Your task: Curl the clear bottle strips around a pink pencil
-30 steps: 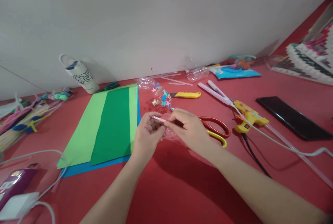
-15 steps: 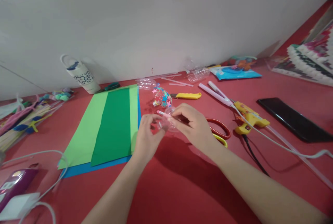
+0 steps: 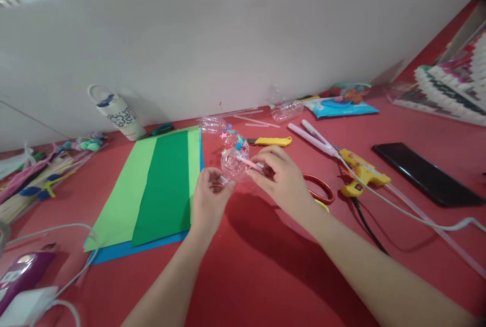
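My right hand point(image 3: 279, 177) pinches a slim pink pen point(image 3: 249, 163) between thumb and fingers, its end pointing left over a clear plastic bottle piece point(image 3: 232, 165). My left hand point(image 3: 210, 198) is curled at the near left edge of that clear piece, thumb and fingers closed on it; a small whitish bit shows at the fingertips. Just behind lies a clear bottle part covered in colourful stars point(image 3: 236, 140). A yellow utility knife point(image 3: 271, 141) rests beyond my right hand. Scissors with red and yellow handles point(image 3: 321, 189) are partly hidden by that hand.
Green paper sheets point(image 3: 163, 190) lie left, over blue. A yellow glue gun point(image 3: 362, 172), a pink hair straightener point(image 3: 313, 138) and a black phone point(image 3: 427, 172) are on the right. A tumbler point(image 3: 121, 117), clear bottle pieces point(image 3: 287, 110) and a blue packet point(image 3: 341, 108) stand along the white wall.
The clear piece has come up and left between my hands. The pink pen has shifted right and tilted, now over the clear piece. My left hand has moved slightly left.
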A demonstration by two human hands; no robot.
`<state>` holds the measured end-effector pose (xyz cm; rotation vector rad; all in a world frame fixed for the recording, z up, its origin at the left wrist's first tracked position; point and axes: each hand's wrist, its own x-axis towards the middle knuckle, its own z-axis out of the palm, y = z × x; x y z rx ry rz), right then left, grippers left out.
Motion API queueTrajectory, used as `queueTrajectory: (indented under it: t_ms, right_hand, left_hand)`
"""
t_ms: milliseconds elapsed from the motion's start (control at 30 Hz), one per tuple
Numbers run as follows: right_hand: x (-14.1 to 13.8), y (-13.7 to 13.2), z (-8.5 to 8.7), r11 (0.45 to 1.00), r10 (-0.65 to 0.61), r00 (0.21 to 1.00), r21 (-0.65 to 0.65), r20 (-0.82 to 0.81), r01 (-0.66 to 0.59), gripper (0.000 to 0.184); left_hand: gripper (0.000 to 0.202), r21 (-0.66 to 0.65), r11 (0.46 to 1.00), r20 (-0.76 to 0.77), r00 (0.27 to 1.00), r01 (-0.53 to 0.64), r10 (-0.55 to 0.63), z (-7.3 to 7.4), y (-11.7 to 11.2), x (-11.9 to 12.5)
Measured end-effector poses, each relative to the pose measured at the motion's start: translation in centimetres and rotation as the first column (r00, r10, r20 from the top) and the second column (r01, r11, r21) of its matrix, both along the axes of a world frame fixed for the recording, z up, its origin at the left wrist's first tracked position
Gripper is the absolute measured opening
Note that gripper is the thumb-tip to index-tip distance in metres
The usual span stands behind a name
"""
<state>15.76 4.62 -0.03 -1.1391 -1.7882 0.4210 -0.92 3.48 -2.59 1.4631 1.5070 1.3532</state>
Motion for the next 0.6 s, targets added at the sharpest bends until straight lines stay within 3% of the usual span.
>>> queueTrajectory:
  t_ms: [200, 367, 500, 600]
  right_hand:
    - [0.05, 0.20, 0.25, 0.996, -0.046, 0.997, -0.083, -0.065, 0.040, 0.001]
    - [0.37, 0.20, 0.67, 0.983, -0.098, 0.974, -0.171, -0.207, 0.063, 0.015]
    - [0.45, -0.03, 0.63, 0.987, -0.163, 0.932, -0.055, -0.324, 0.154, 0.015]
    - [0.32, -0.62, 0.88, 0.985, -0.142, 0.934, 0.047, -0.328, 0.167, 0.012]
  left_hand:
    - [0.022, 0.022, 1.000, -0.019, 1.000, -0.016, 0.017, 0.02, 0.00, -0.11]
    - [0.023, 0.052, 0.999, -0.006, 1.000, -0.009, 0.010, -0.23, 0.02, -0.22]
    - [0.023, 0.081, 0.997, 0.049, 0.999, 0.003, -0.007, -0.25, -0.03, -0.11]
    - [0.024, 0.110, 0.994, 0.092, 0.995, 0.015, -0.025, -0.18, -0.05, 0.03]
